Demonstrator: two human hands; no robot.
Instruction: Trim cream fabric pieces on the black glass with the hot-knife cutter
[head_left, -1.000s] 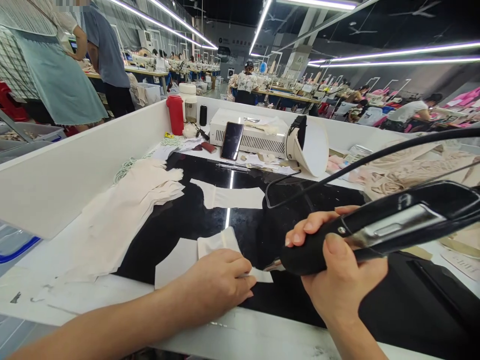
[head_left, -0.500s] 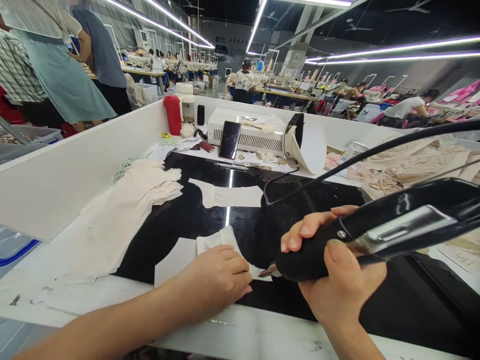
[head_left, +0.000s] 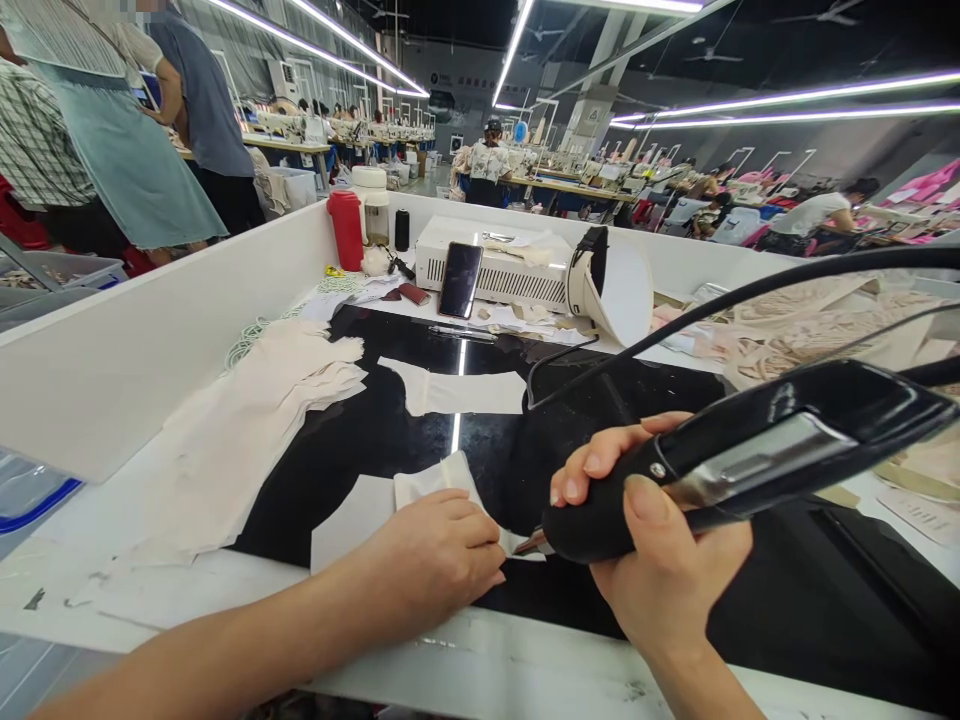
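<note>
Risk check: left hand is pressed flat, fingers spread narrow, on a small white fabric piece at the near edge of the black glossy worktop. Right hand is wrapped tight round the black handheld cutting tool, metal tip touching the fabric just at 3 o'clock of the left fingertips. Likely failure: tip slides on the slick surface and nicks or burns those fingers, gap is minimal. Tool cable arcs toward 1 o'clock over the table; drag could pull the tip off line. Stack of cream pieces sits at 10 o'clock, well apart.
</note>
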